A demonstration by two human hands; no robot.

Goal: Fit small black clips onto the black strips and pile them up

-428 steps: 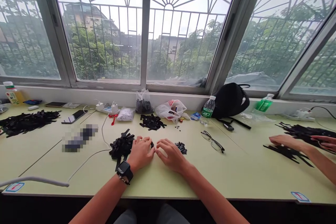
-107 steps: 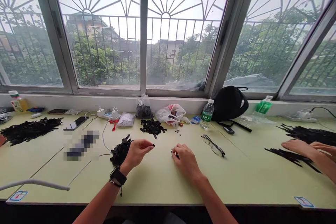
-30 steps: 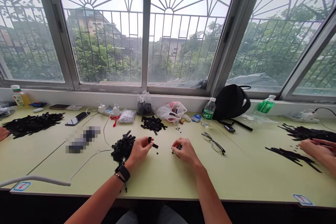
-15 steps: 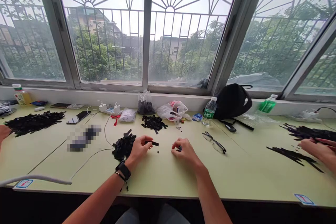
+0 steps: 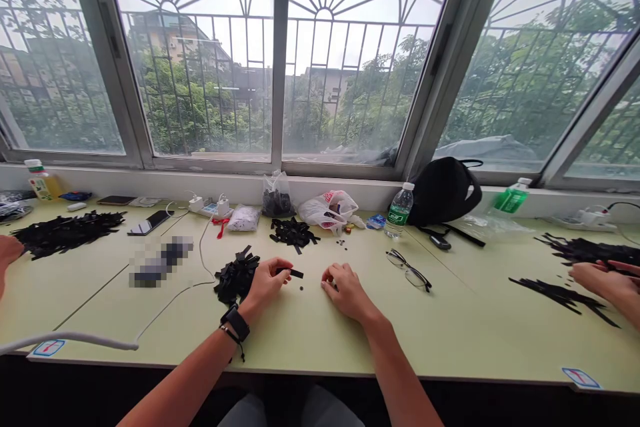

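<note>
My left hand (image 5: 270, 283) pinches a short black strip (image 5: 296, 273), which points to the right. Beside that hand's wrist is a heap of short black strips (image 5: 236, 278). A tiny dark round piece (image 5: 301, 288) lies on the table just below the strip's free end. To the right, my right hand (image 5: 346, 290) rests low over the tabletop with its fingers curled together; whatever is in them is hidden. Farther back lie a second small pile of black strips (image 5: 294, 233) and several tiny pieces (image 5: 342, 243).
Eyeglasses (image 5: 409, 271) and a water bottle (image 5: 400, 210) stand right of my hands. Behind are a plastic bag (image 5: 327, 211) and a black backpack (image 5: 437, 193). A white cable (image 5: 203, 253) crosses the left side. Another person's hand (image 5: 607, 280) works at the right over long black strips (image 5: 555, 293).
My right hand has shifted slightly left, and the small dark pieces seen at its fingers before are now out of sight. My left hand still holds the strip in nearly the same place.
</note>
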